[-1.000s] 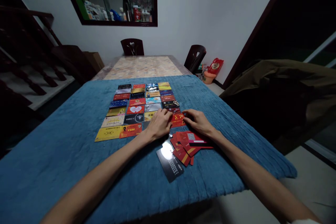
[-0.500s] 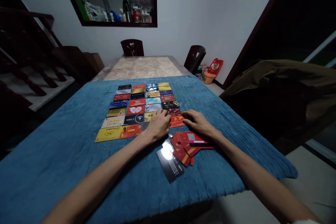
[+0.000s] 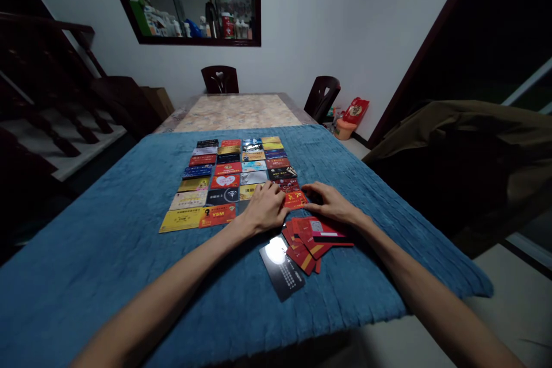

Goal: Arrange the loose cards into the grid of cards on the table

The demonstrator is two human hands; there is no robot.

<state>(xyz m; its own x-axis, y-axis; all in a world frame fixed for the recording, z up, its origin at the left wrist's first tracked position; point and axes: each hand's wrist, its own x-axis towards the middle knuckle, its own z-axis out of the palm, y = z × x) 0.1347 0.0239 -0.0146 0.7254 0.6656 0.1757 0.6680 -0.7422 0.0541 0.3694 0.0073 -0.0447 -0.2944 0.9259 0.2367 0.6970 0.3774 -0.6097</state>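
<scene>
A red card [image 3: 295, 200] with yellow print lies at the near right corner of a grid of cards [image 3: 225, 180], between my two hands. My left hand [image 3: 267, 208] has its fingers bent together over the card's left edge and covers part of the neighbouring card. At the card's right edge rests my right hand [image 3: 331, 202], thumb and forefinger apart, the other fingers loosely curved. Nearer to me is a fanned heap of red cards [image 3: 317, 240], partly under my right wrist. A dark grey card [image 3: 282, 276] with a bright glare lies beside it.
The blue cloth [image 3: 129, 207] covers the near part of the table; its far part shows a marbled top [image 3: 237, 112]. Two chairs [image 3: 219, 79] stand beyond. A dark draped thing [image 3: 440, 161] rises on the right, with a wooden railing [image 3: 47, 86] on the left.
My left hand has shifted slightly to the right along the red card's edge. My right hand stays at the card's other side. The whole view has moved slightly.
</scene>
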